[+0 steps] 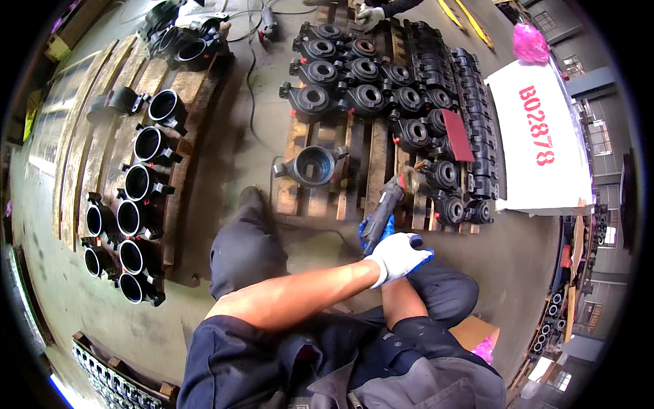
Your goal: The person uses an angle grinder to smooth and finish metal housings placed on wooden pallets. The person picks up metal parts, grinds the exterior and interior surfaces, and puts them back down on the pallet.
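My right hand (377,230), in a blue-and-white glove, is wrapped round the body of a dark angle grinder (387,206). The tool's head points away from me toward the black castings on the pallet; its tip is blurred. Across my right wrist lies my gloved left hand (398,259), its thumb apart from the half-curled fingers, with nothing visible in it. Left of the grinder, a round black casting (314,165) with side lugs stands on the pallet (320,203). Closest to the grinder's head on the right is another casting (441,174). A dark red sheet (457,135) rests on neighbouring castings.
A second pallet (178,198) at left carries several ring-shaped castings (139,182). Cables and another power tool (270,24) lie on the floor. A white box (541,136) topped with pink wrap (530,43) stands at right. A co-worker's gloved hand (370,15) shows at the far end.
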The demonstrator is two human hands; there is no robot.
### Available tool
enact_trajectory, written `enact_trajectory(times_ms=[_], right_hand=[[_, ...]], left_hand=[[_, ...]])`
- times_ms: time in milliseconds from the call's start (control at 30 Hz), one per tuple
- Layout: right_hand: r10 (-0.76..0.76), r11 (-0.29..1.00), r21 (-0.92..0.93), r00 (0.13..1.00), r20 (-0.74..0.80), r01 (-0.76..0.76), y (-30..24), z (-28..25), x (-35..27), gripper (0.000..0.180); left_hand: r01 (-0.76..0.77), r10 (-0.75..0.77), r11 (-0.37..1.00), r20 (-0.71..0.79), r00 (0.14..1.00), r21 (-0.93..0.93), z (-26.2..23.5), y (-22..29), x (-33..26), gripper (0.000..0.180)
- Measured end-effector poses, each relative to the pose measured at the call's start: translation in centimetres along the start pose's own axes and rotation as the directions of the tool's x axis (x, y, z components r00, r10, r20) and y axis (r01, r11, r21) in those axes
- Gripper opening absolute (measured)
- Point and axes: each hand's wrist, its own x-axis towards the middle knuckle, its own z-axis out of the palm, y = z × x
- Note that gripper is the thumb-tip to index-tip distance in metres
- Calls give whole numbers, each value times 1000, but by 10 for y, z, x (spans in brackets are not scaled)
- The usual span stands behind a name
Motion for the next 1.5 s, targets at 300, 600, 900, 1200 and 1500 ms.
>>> enact_trajectory(times_ms=[300, 600, 900, 1200, 1500], right_hand=[[-50, 966, -260, 990, -131, 14, 12, 2, -4, 49], [-119, 894, -447, 972, -204, 16, 12, 7, -1, 51], [-206, 797, -604, 937, -282, -7, 14, -7, 4, 54], [-211, 816, -578, 926, -314, -10, 15, -14, 10, 53], [-239, 840, -542, 915, -325, 27, 12, -20, 12, 52]], left_hand=[[-93, 97, 995, -73, 993, 47, 19, -14, 7, 44], [148, -155, 987, 129, 979, 63, -19, 25, -1, 53], [171, -178, 962, 13, 984, 214, -9, 20, -3, 56], [174, -182, 971, 34, 983, 162, -14, 23, -6, 56], [189, -190, 982, 57, 980, 21, -19, 29, -7, 52]])
